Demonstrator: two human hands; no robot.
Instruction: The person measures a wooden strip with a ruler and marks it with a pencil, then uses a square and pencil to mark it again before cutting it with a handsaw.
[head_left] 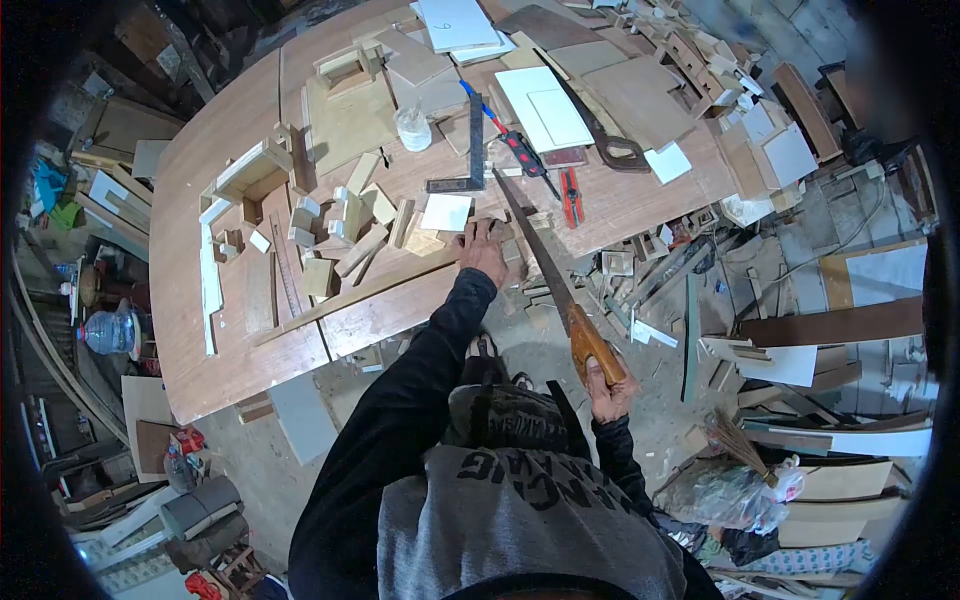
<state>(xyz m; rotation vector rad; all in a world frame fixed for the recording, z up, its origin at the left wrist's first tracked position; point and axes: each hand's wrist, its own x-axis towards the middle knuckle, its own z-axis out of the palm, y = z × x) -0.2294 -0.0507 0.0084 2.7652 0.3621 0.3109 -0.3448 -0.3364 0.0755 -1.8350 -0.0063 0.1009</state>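
Pretty crowded tabletop point(190, 370), with loose offcuts spread around. A long wood strip point(370, 288) is laid near the front edge, and it could be swung round or tipped if it's only held down at one end. The saw point(554, 275) is held beside that end; whether any wood is touched by the blade can't be told. Its handle is wrapped by the right hand point(607, 393). The left hand point(483, 248) is rested over the strip's end, gripped or just pressed, can't be told; knuckles could be nicked if the blade is jumped sideways. The red tool point(572, 198) could be knocked off by a wide stroke.
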